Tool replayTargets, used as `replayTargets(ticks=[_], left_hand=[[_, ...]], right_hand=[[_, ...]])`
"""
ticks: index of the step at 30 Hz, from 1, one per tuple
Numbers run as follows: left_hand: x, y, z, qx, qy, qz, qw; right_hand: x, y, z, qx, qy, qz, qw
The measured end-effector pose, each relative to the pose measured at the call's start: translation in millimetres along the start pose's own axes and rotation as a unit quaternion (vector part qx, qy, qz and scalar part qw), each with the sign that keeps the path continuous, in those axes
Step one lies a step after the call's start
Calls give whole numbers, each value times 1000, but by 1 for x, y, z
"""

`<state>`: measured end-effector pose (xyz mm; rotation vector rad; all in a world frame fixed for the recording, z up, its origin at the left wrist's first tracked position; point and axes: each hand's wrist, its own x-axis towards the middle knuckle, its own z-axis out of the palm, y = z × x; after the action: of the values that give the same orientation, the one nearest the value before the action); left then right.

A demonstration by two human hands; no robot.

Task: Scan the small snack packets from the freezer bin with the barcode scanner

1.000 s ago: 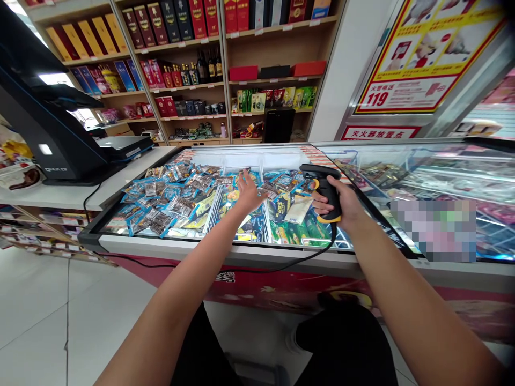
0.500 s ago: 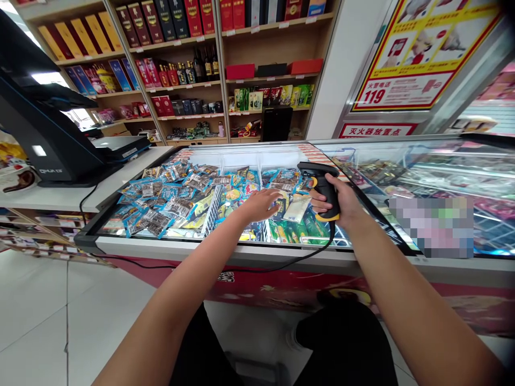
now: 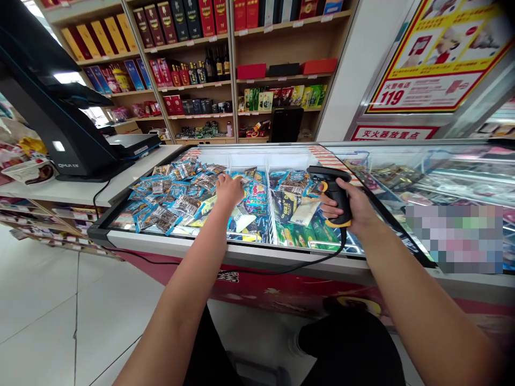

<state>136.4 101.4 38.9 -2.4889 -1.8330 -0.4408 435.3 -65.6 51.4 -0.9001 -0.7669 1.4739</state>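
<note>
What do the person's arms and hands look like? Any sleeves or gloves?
Both arms are bare, with no sleeves in view. The left hand and right hand wear no gloves, and no rings, watch or bracelet show. Lower down, dark clothing covers the legs.

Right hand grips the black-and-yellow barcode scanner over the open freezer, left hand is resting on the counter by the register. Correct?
Not quite. The right hand does grip the barcode scanner over the freezer, but the left hand is not on the counter; the head view shows it reaching down onto the packets inside the freezer.
</note>
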Motion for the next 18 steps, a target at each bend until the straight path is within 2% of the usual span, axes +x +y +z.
replayTargets(ticks=[3,8,12,15,18], left_hand=[[-5,17,2,-33,-4,42,999],[-4,21,6,-89,-35,-41,995],[4,18,8,-182,-62,-29,981],[9,23,13,-295,-42,-1,955],[10,29,18,-451,-24,-23,892]], right_hand=[[0,0,-1,10,1,9,1000],[1,1,-4,19,9,13,1000],[1,2,-1,1,3,40,999],[0,4,3,-34,-7,67,997],[-1,5,5,-62,-19,93,994]])
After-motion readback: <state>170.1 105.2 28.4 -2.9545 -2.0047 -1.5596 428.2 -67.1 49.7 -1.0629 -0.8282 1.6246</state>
